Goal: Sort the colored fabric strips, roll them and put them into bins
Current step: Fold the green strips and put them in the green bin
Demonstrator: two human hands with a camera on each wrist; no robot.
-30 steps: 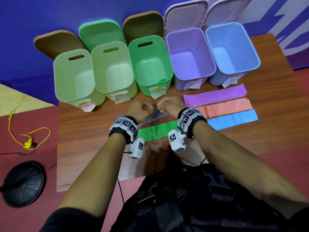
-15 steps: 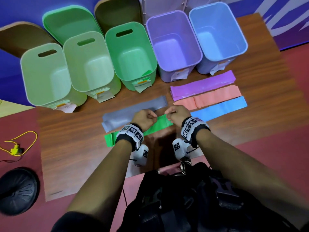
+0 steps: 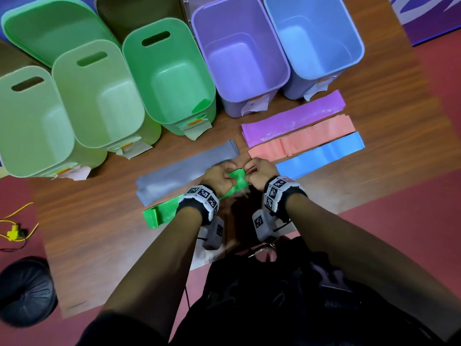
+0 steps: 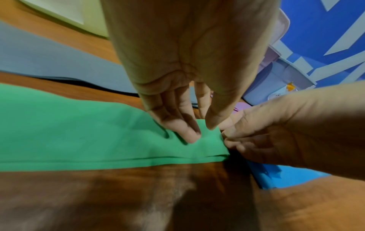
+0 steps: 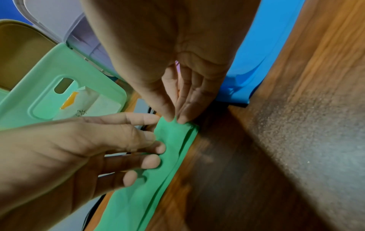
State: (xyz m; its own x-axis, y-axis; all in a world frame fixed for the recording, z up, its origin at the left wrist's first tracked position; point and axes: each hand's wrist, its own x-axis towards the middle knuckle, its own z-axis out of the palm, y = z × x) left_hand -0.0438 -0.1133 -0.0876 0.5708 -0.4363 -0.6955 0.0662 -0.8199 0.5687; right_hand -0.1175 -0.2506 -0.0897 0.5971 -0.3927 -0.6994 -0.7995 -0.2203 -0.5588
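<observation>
Both hands (image 3: 237,177) pinch the green strip (image 4: 79,132) end; uneven finger pressure could skew the roll.

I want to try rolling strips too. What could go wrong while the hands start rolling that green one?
The green strip is several loose layers, so the left hand and right hand, pinching only its end, might roll it crooked. The grey strip lies right beside and could get dragged along.

Staged recording room: blue backdrop (image 3: 429,18), labelled bins (image 3: 252,58).
</observation>
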